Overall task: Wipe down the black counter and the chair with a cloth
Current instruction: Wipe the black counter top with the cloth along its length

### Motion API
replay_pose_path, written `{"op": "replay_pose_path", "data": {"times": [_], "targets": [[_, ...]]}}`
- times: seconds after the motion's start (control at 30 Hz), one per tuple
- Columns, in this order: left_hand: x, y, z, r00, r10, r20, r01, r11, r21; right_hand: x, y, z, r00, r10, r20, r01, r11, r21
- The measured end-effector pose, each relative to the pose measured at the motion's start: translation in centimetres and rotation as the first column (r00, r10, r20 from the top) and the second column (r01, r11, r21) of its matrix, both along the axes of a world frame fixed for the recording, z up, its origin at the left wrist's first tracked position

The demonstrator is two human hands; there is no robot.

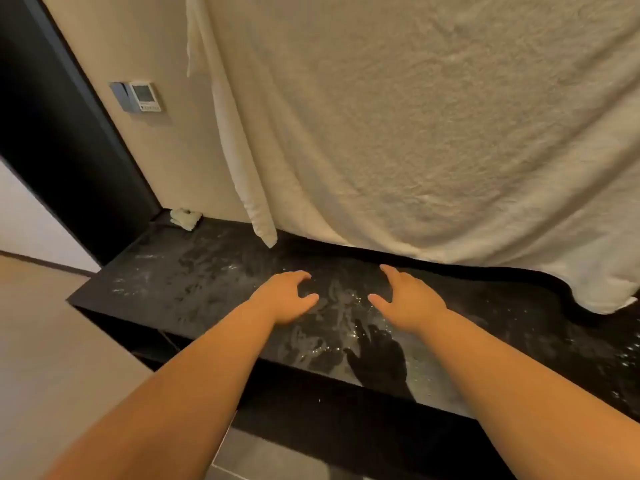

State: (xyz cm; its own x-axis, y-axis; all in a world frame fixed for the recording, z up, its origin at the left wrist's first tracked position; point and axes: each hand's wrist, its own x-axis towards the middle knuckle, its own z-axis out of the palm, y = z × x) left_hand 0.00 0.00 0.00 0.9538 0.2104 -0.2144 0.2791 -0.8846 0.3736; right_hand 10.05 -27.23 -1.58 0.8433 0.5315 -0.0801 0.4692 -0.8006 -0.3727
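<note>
In the head view, a long black worktop (173, 282) runs from the left corner of the room across to the right edge. Its glossy top is covered with wet smears and small bright droplets, thickest in the middle and towards the right.

Both bare forearms reach in from the bottom. The left hand (287, 297) and the right hand (412, 299) are held side by side over the middle of the worktop, palms down and thumbs pointing at each other across a narrow gap. The fingers (301, 276) of both hands are spread and loosely bent, and they hold nothing. A dark hand-shaped shadow (377, 358) lies on the wet surface just below the right hand.

A small crumpled pale cloth (185, 218) sits in the far left back corner of the worktop, against the wall and well apart from both hands.

A large cream towel (415, 133) fills the upper right. Its lower edge trails along the back of the worktop, and a narrow fold hangs down at its left side.

On the beige wall (166, 161), left of the towel, is a small control panel (143, 97). A dark door frame (52, 133) stands at the far left, with pale floor (52, 341) below it.
</note>
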Motion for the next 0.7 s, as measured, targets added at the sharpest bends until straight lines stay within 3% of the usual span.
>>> {"op": "replay_pose_path", "data": {"times": [0.2, 0.7], "targets": [[-5.0, 1.7, -4.0, 0.986, 0.093, -0.140, -0.095, 0.995, -0.009, -3.5, 2.8, -3.9, 0.987, 0.083, -0.140, -0.093, 0.994, -0.064], [-13.1, 12.7, -10.3, 0.944, 0.266, -0.196, -0.293, 0.948, -0.124, -10.1, 14.3, -8.6, 0.953, 0.211, -0.219, -0.248, 0.956, -0.156]]}}
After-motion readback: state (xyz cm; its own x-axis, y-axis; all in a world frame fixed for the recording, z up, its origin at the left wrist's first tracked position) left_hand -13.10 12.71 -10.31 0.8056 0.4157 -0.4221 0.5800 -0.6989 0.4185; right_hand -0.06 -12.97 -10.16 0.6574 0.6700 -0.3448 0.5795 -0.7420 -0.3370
